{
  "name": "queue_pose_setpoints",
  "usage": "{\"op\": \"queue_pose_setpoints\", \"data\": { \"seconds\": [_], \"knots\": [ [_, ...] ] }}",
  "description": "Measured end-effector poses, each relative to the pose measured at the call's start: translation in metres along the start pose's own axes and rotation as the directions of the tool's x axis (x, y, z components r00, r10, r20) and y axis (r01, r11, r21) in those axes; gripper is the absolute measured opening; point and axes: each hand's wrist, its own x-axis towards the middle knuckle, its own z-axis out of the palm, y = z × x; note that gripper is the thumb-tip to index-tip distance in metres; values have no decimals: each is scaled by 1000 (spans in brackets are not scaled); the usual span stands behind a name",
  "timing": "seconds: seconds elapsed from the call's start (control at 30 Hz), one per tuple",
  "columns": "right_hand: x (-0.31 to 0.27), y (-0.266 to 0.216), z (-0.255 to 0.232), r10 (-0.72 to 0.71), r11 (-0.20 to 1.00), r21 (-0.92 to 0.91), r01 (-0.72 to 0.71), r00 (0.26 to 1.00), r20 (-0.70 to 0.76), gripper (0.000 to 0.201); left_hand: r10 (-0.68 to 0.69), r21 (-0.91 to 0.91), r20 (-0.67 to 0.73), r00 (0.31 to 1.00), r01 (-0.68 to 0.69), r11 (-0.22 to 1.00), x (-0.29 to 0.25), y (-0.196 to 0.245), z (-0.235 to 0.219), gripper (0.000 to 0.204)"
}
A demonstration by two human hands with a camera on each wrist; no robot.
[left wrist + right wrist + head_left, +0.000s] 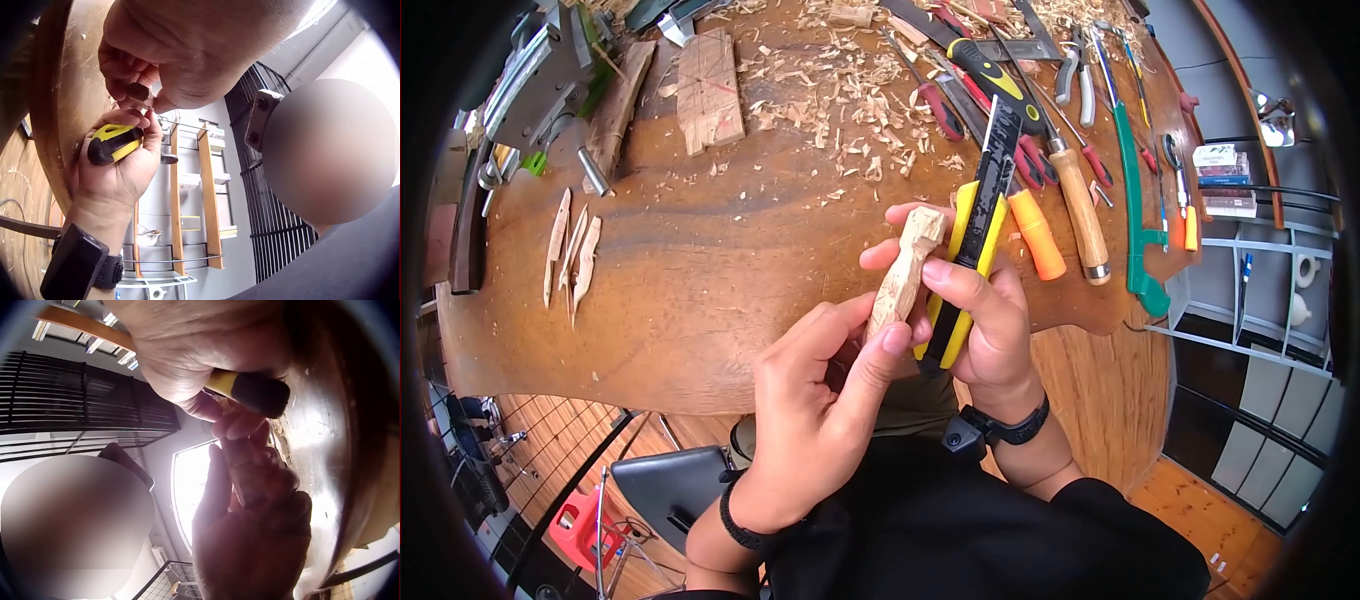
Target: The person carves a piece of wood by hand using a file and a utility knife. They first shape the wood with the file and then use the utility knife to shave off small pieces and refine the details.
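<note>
Between thumb and fingers my left hand [820,390] grips a small carved piece of wood [908,262], its faceted, knobbed end pointing up and away from me. My right hand [997,335] holds a yellow and black utility knife [980,215] against the palm, blade end pointing away. Its thumb and fingers also touch the wood's upper part. In the left wrist view, one end of the wood [139,92] shows between the fingers, above the knife's black butt [103,152]. The right wrist view shows the wood [247,481] lying along the fingers of the left hand [253,544].
Wood shavings [830,100] cover the table's [670,300] far part. Thin wood splinters [575,250] and a flat board [708,90] lie left. To the right are a wooden-handled tool [1080,210], an orange handle [1037,235], a green saw [1135,220] and several screwdrivers. A metal vise [540,90] stands far left.
</note>
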Motion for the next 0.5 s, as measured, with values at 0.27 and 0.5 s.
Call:
{"op": "queue_pose_setpoints", "data": {
  "seconds": [0.27, 0.5],
  "knots": [
    [-1, -2, 2, 39, 997, -62, -38, 999, 16, 51, 28, 80, 7, 1000, -29, 996, -5, -12, -7, 23],
    [0, -4, 5, 82, 995, -59, -84, 996, -24, 49, -53, -31, 55, 997, 55, 998, -6, -10, -7, 25]
  ]
}}
